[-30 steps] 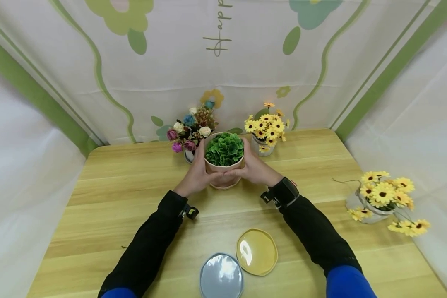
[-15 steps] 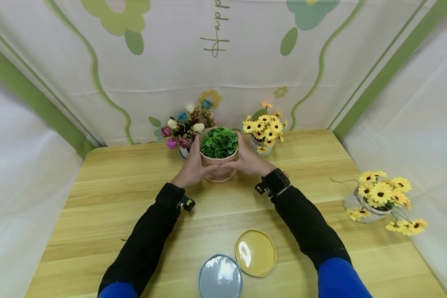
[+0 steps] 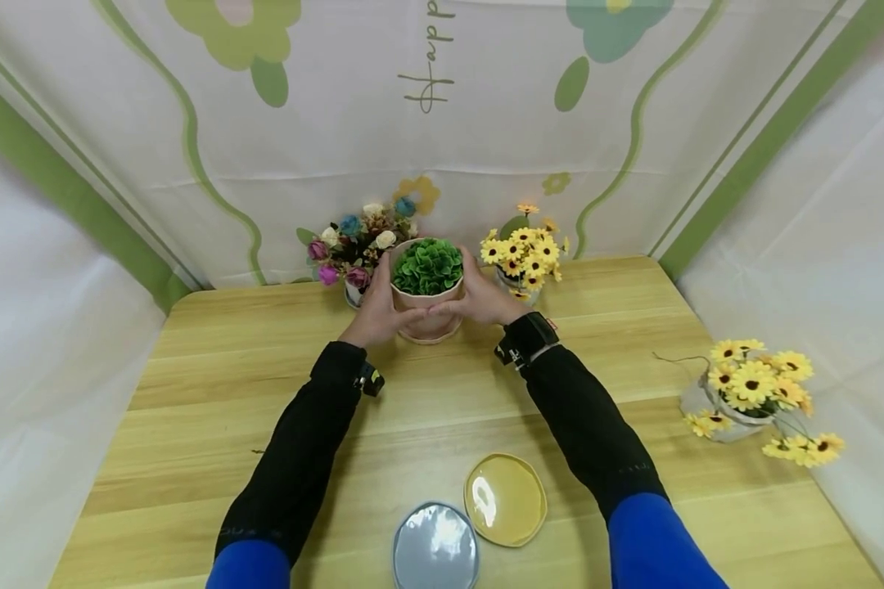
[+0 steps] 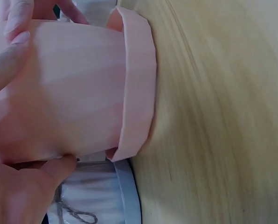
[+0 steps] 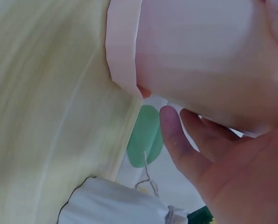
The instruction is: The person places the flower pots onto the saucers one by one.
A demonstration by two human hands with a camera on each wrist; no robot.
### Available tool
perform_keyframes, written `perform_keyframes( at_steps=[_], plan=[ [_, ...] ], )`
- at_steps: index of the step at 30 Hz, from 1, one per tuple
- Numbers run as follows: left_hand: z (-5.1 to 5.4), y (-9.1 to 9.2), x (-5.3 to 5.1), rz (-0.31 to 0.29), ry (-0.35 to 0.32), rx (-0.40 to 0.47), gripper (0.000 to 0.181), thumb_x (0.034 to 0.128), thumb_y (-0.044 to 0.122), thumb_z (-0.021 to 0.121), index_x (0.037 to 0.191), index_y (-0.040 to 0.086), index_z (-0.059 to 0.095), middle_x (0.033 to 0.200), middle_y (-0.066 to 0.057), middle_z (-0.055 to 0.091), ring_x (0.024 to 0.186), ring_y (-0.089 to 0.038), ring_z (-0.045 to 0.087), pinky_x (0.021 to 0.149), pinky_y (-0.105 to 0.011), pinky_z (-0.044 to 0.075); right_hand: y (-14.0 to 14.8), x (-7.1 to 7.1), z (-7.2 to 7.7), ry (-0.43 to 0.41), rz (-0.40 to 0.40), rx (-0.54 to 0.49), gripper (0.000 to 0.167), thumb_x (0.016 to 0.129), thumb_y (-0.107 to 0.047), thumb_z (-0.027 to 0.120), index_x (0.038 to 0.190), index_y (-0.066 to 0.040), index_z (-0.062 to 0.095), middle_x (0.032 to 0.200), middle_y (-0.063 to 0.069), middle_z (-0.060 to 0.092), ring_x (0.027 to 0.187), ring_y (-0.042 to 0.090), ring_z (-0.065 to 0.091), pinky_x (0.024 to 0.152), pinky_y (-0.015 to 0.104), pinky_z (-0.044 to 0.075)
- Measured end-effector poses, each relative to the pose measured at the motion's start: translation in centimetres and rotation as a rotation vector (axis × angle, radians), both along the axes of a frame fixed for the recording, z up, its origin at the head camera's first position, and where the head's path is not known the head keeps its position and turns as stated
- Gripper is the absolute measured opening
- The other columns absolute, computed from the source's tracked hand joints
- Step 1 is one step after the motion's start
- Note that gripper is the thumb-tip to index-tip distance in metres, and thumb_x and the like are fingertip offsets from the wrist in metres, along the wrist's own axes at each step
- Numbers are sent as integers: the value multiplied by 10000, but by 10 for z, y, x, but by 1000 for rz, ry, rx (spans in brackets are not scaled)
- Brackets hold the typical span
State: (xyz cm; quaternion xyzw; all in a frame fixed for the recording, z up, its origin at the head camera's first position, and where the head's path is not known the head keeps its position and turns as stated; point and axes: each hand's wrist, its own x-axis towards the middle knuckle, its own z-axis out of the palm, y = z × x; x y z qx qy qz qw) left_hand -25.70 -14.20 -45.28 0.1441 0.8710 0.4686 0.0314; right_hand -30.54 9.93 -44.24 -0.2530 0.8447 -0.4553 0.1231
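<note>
A pink flowerpot with a bushy green artificial plant is held between both hands near the table's back edge. From the left side my left hand grips it, and my right hand grips it from the right. The thumbs meet across the front of the pot. A pink saucer sits under the pot's base, at the tabletop in the left wrist view. In the right wrist view the right hand's fingers reach along the pot's side; their far contact is hidden.
Mixed artificial roses stand left of the pot, yellow daisies right of it. More yellow daisies occupy the table's right side. A grey saucer and a yellow saucer lie in front. A printed curtain hangs behind.
Both hands have moved the flowerpot and its saucer back toward the curtain and slightly left. The roses beside it have shifted left. The front saucers stay put.
</note>
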Motion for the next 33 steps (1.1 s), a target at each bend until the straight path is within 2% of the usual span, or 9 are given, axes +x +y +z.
perform_keyframes(
  at_steps=[4, 9, 15, 19, 21, 25, 30, 33],
  plan=[
    [-2, 0, -2, -4, 8, 7, 1171, 986, 428, 728, 1684, 212, -188, 1798, -73, -120, 1679, -267, -58, 1364, -473, 80, 0, -2, -4, -6, -16, -22, 1282, 873, -349, 882, 1686, -135, -86, 1738, 185, 195, 1609, 373, 267, 1322, 556, 247],
    [-6, 2, 1, 12, 14, 52, 1177, 976, 440, 734, 1685, 246, -185, 1803, -29, -100, 1681, -241, -35, 1361, -472, 80, -1, 9, -9, -13, -43, -44, 1282, 911, -373, 846, 1686, -155, -151, 1771, 185, 110, 1627, 379, 223, 1323, 568, 238],
    [-8, 3, 13, 43, 27, 45, 1165, 1000, 426, 708, 1667, 264, -234, 1797, -38, -143, 1679, -257, -55, 1364, -481, 60, -1, 26, -14, 17, -34, -46, 1194, 956, -466, 771, 1692, -243, -142, 1794, 115, 49, 1654, 324, 153, 1331, 564, 225],
    [-7, 0, 26, 41, -7, 60, 1171, 1010, 400, 719, 1666, 246, -238, 1794, -64, -151, 1680, -280, -25, 1361, -497, 122, 9, 42, -18, -4, -25, 30, 1171, 987, -504, 720, 1684, -244, -185, 1795, 104, -94, 1664, 334, 64, 1329, 600, 199],
    [-7, -3, 34, 33, -26, 81, 1188, 997, 374, 747, 1672, 231, -220, 1794, -82, -132, 1679, -295, 20, 1355, -506, 170, 15, 51, -20, -18, -31, 72, 1183, 993, -514, 709, 1680, -204, -203, 1785, 145, -128, 1658, 369, 53, 1321, 622, 197],
    [-6, -11, 54, 7, -67, 120, 1210, 969, 315, 793, 1687, 197, -174, 1792, -136, -64, 1669, -332, 82, 1334, -564, 230, 29, 66, -25, -36, -52, 117, 1188, 995, -528, 699, 1681, -152, -195, 1774, 224, -63, 1641, 424, 104, 1312, 630, 203],
    [-5, -27, 94, -44, -118, 117, 1220, 958, 304, 808, 1688, 253, -168, 1791, -165, 16, 1659, -360, 112, 1322, -637, 177, 50, 81, -31, -25, -93, 96, 1200, 990, -519, 710, 1679, -169, -208, 1777, 209, -65, 1632, 428, 155, 1308, 641, 193],
    [-4, -38, 120, -88, -128, 95, 1213, 946, 336, 818, 1696, 264, -133, 1786, -156, 93, 1646, -364, 172, 1311, -649, 186, 68, 88, -36, -43, -135, 107, 1194, 986, -550, 699, 1685, -156, -184, 1771, 239, 25, 1628, 434, 167, 1310, 645, 179]
  ],
)
